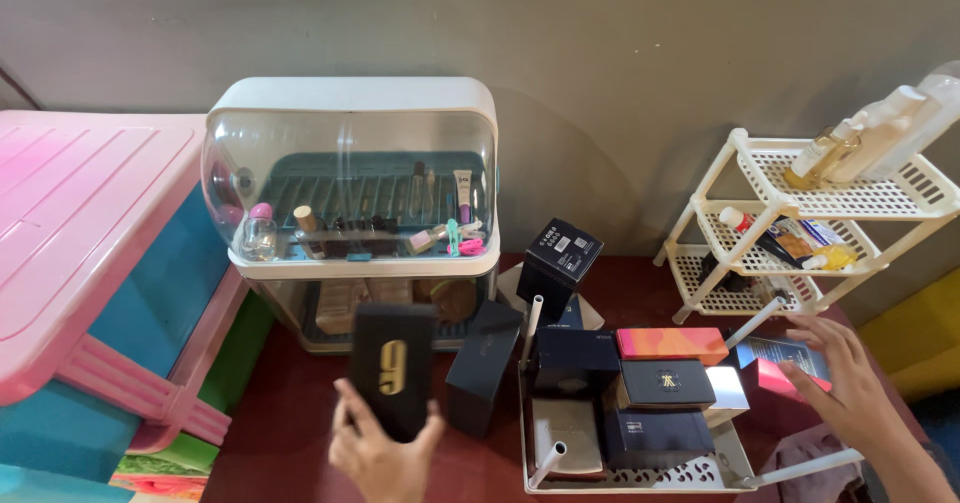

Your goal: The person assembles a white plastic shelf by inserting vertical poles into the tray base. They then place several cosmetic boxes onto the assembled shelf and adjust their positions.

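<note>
My left hand [380, 453] grips a black rectangular box with a gold mark [392, 368], held upright in front of the clear-domed cosmetics case [350, 178]. Off to the right, my right hand [850, 383] reaches with fingers spread over a blue and pink box [785, 363] and touches its edge, beside a white slatted tray [700, 473]. The tray holds several dark boxes [660, 383] and an orange-pink one [672, 343]. A tall dark box [483, 363] stands between my left hand and the tray.
A black cube box [560, 258] sits tilted behind the tray. A white three-tier rack [800, 223] with bottles and tubes stands at the right by the wall. A pink plastic table [80, 233] fills the left side. The floor is dark red.
</note>
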